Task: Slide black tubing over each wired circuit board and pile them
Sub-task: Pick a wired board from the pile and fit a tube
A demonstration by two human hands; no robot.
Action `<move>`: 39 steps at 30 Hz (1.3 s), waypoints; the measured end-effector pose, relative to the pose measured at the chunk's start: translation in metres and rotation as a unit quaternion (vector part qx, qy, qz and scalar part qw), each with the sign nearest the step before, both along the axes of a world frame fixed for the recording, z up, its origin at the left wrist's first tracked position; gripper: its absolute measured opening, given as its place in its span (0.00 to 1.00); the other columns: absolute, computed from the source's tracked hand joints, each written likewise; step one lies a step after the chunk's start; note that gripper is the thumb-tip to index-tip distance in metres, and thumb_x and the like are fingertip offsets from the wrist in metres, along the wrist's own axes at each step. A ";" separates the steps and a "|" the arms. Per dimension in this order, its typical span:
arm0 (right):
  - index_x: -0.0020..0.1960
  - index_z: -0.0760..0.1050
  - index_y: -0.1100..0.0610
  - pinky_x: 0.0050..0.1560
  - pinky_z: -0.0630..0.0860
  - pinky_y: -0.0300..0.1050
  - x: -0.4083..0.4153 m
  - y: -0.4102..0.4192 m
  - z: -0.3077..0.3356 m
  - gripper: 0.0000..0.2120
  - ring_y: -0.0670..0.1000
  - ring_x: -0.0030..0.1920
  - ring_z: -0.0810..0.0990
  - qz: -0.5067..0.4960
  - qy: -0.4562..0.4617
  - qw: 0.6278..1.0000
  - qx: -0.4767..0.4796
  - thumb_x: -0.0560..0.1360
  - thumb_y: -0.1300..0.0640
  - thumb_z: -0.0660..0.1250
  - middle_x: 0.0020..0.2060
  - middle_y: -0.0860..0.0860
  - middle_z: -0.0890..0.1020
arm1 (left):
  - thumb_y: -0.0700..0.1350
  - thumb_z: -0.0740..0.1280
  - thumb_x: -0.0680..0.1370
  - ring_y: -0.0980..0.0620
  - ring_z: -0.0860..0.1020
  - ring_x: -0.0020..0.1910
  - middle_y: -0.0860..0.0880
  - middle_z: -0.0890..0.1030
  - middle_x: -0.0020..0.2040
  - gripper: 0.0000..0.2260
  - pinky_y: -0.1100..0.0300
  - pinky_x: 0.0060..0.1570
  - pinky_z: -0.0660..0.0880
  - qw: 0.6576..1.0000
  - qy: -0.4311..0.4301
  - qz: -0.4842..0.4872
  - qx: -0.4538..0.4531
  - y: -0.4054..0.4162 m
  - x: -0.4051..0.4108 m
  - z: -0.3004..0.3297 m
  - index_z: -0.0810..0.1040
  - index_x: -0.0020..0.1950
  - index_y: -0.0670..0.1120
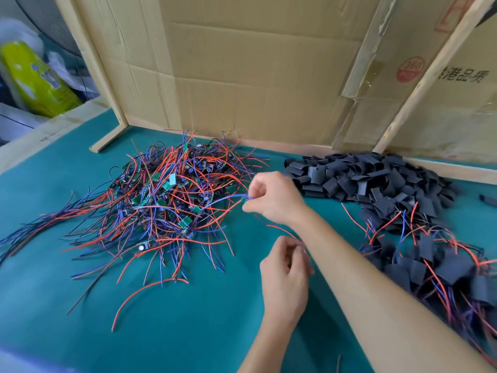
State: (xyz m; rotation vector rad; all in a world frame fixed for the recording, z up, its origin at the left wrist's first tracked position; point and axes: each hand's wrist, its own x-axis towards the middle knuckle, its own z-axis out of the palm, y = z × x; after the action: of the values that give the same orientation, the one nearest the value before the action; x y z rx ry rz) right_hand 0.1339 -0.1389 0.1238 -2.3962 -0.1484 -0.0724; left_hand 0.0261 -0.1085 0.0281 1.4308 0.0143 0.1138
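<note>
My right hand (271, 197) pinches a blue wire (228, 198) at the right edge of the board heap (166, 195), fingers curled tight around it; a small green board seems to sit at the fingertips, but it is too blurred for me to be sure. My left hand (285, 273) is lower, nearer to me, fingers curled around a thin red wire (285, 231) that arcs up toward the right forearm. I cannot tell whether both wires belong to one board.

The heap itself is a tangle of red, blue and black leads with green boards showing through, lying left of centre on the green mat (188, 319). Loose leads fan out from it to the left and toward me.

To the right, against the back wall, I see a pile of cut black tubes (357, 173). Nearer, along the right edge, lies the done pile (430, 262): boards sleeved in black tubing with red and blue leads sticking out. It runs into the tube pile at its far end.

Cardboard (242, 76) framed with wooden strips stands behind the mat. A yellow packet (35, 82) lies beyond the mat at the far left.
</note>
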 end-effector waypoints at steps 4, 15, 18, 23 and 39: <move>0.39 0.74 0.54 0.38 0.77 0.47 -0.009 -0.048 0.036 0.12 0.53 0.29 0.82 -0.066 -0.019 0.983 0.172 0.68 0.67 0.75 0.29 0.53 0.83 | 0.49 0.65 0.78 0.52 0.78 0.31 0.44 0.81 0.36 0.07 0.59 0.33 0.73 0.999 -0.021 -0.011 -0.030 -0.001 -0.005 0.008 0.77 0.42 0.50; 0.43 0.75 0.48 0.30 0.71 0.36 -0.116 -0.070 0.024 0.13 0.46 0.26 0.77 0.040 -0.090 0.995 0.008 0.70 0.65 0.72 0.37 0.45 0.81 | 0.66 0.55 0.76 0.49 0.81 0.35 0.41 0.85 0.39 0.31 0.59 0.35 0.76 0.993 -0.012 -0.040 -0.106 0.002 -0.005 0.009 0.84 0.48 0.41; 0.42 0.77 0.51 0.36 0.71 0.37 -0.139 -0.070 0.000 0.09 0.45 0.33 0.74 0.131 0.015 0.990 -0.045 0.69 0.66 0.69 0.35 0.45 0.79 | 0.60 0.57 0.79 0.53 0.80 0.38 0.47 0.85 0.39 0.22 0.61 0.39 0.75 0.998 -0.029 -0.024 -0.052 0.005 -0.005 0.007 0.84 0.44 0.47; 0.46 0.81 0.50 0.39 0.72 0.47 -0.133 -0.091 0.009 0.03 0.49 0.33 0.72 0.165 0.190 0.967 -0.043 0.72 0.55 0.70 0.36 0.57 0.81 | 0.46 0.62 0.76 0.53 0.76 0.35 0.48 0.81 0.37 0.08 0.58 0.38 0.74 0.999 -0.023 -0.017 -0.026 0.004 -0.004 0.005 0.81 0.42 0.50; 0.60 0.79 0.53 0.49 0.76 0.51 -0.004 -0.223 -0.010 0.14 0.63 0.58 0.80 -0.296 0.056 0.876 -0.378 0.75 0.54 0.73 0.60 0.57 0.80 | 0.41 0.74 0.78 0.55 0.73 0.30 0.46 0.81 0.34 0.08 0.57 0.33 0.74 0.999 -0.031 -0.020 0.032 0.004 -0.003 0.005 0.85 0.43 0.54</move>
State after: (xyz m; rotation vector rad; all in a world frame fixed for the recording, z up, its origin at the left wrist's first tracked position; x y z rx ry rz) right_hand 0.1295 -0.3616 0.1142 -3.1268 0.7548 -0.1863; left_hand 0.0228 -0.1047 0.0334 1.4892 -0.0683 0.1270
